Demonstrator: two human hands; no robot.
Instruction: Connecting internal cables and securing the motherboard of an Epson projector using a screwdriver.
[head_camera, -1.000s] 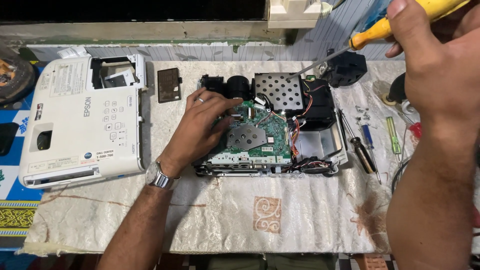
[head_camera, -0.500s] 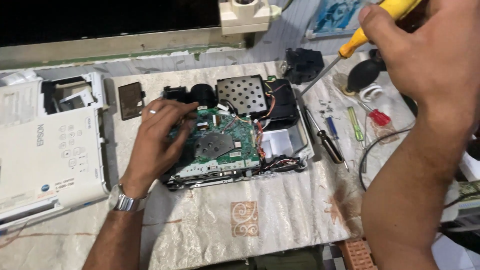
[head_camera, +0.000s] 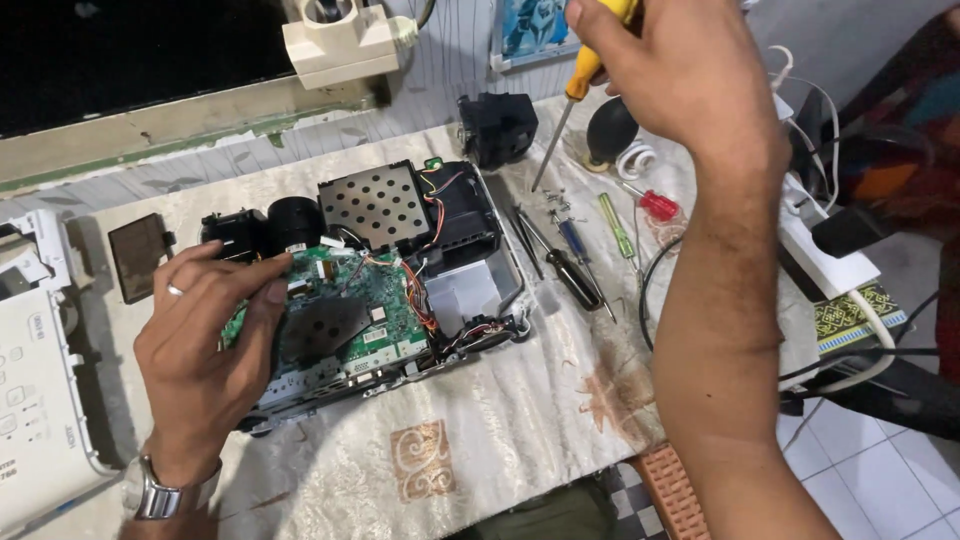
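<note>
An opened projector chassis (head_camera: 470, 255) lies on a cream patterned cloth, its green circuit board (head_camera: 375, 300) exposed beside a perforated metal plate (head_camera: 378, 203) and a black lens barrel (head_camera: 293, 222). My left hand (head_camera: 205, 345), with a ring and a wristwatch, grips the left edge of the circuit board. My right hand (head_camera: 690, 70) is raised above the table's right side, shut on a yellow-handled screwdriver (head_camera: 570, 110) whose tip points down toward the cloth.
The white projector cover (head_camera: 35, 400) lies at the left, with a small dark panel (head_camera: 135, 255) near it. Several screwdrivers (head_camera: 600, 245), a black air blower (head_camera: 610, 125), a black part (head_camera: 497, 127), cables and a white power strip (head_camera: 830, 250) crowd the right.
The view has swung to the right, so the projector sits further left in frame. My right hand with the screwdriver has moved left toward the frame's centre top. The left hand stays on the board.
</note>
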